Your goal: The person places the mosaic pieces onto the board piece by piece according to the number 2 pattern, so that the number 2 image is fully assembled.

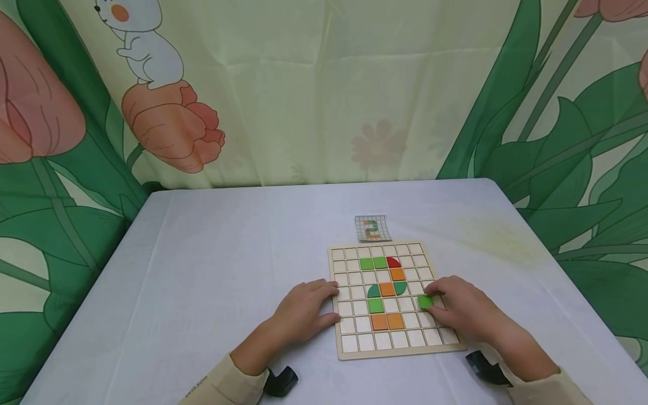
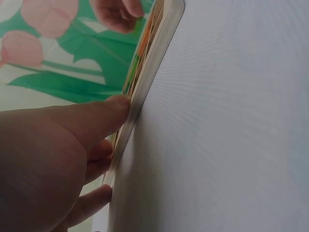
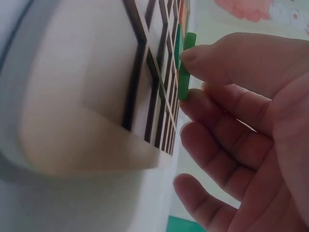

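A wooden grid board [image 1: 400, 355] lies on the table, with light green squares [image 1: 376, 305], orange squares [image 1: 387, 289], dark green quarter-rounds [image 1: 373, 291] and a red quarter-round [image 1: 393, 262] in some cells. My left hand [image 1: 304, 312] touches the board's left edge; in the left wrist view its thumb [image 2: 108, 113] and fingertips rest along the side of the frame. Over the right part of the grid, my right hand [image 1: 463, 309] pinches a light green square tile [image 1: 424, 302] between thumb and fingers. The right wrist view shows this tile [image 3: 183, 87] edge-on, close above the grid.
Just behind the board lies a small card [image 1: 373, 228] printed with a coloured grid pattern. A white cloth covers the table [image 1: 228, 253]. A curtain [image 1: 304, 112] with flowers and a cartoon animal hangs behind. Black wrist devices [image 1: 280, 382] sit at both sleeves.
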`<state>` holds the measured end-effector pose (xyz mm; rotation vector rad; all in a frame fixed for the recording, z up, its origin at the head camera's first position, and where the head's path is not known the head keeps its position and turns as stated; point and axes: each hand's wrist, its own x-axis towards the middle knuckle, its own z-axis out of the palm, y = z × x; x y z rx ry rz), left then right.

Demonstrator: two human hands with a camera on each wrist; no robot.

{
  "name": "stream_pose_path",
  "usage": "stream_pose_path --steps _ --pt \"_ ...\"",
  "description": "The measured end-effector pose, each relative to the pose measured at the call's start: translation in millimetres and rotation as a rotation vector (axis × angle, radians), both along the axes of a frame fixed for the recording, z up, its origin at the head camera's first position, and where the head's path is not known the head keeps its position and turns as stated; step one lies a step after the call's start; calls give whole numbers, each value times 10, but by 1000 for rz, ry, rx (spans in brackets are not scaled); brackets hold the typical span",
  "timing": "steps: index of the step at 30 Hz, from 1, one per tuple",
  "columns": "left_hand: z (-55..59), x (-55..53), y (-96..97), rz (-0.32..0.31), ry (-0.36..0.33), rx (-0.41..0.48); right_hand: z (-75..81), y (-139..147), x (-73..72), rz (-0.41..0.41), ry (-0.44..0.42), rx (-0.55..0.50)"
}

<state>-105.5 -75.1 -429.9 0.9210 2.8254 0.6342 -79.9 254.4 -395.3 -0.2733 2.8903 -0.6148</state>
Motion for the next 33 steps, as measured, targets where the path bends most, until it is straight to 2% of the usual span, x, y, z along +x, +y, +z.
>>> stream_pose_path --steps 5,13,20,33 --pt "9 2 2 -1 0 -1 -23 -56 25 -3 -36 -7" --pt "12 3 3 -5 11 -5 -47 -124 53 36 -2 9" --pt "12 -2 4 -7 6 -8 -32 -140 68 111 46 4" --pt "24 4 -2 -12 -1 4 -10 -148 81 174 46 2"
